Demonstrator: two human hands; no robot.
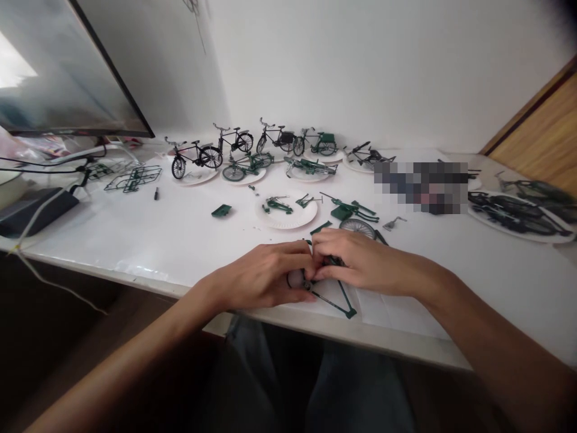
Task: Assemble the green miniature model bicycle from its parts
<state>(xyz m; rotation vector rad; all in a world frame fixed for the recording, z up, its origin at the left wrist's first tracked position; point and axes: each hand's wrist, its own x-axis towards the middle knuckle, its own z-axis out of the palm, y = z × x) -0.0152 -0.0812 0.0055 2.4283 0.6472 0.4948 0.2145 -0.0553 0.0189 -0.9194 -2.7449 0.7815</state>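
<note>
So from my head cam, my left hand (273,273) and right hand (360,264) are basically fingertip to fingertip at the near edge of the white table (180,240), both pinched onto a green bike frame (345,300). Its pointy end sticks out below my right hand; my fingers cover the rest, so I can't tell exactly what's between them. Just past my right hand there's a loose wheel (357,228) and a silver-grey part (394,224). Farther back, a paper plate (288,224) has small green bits on it, with a little green tray (221,210) left of it. Assembled mini bikes (196,155) stand along the wall, and a monitor (67,72) sits off to the left.
</note>
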